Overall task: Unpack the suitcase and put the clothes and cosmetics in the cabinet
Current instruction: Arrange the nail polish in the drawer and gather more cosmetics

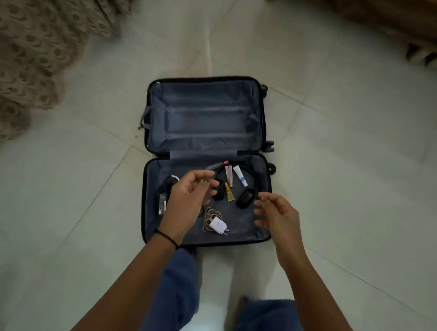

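floor (349, 183): pale tiles | suitcase (204, 114) open flat | left hand (185, 201), right hand (278, 215): fingers (199, 175) loose, empty

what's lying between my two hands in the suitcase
Head view: a small yellow tube and the ear cups of black headphones lie on the suitcase lining between the left hand and right hand.

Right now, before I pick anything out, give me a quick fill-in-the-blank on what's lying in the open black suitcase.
1. The small yellow tube lies between the earcups of the black ____.
2. The white wall charger sits against a coiled pale ____.
3. The left hand and right hand hover over the open black hard-shell suitcase holding ____.
Missing words: headphones; cable; nothing.
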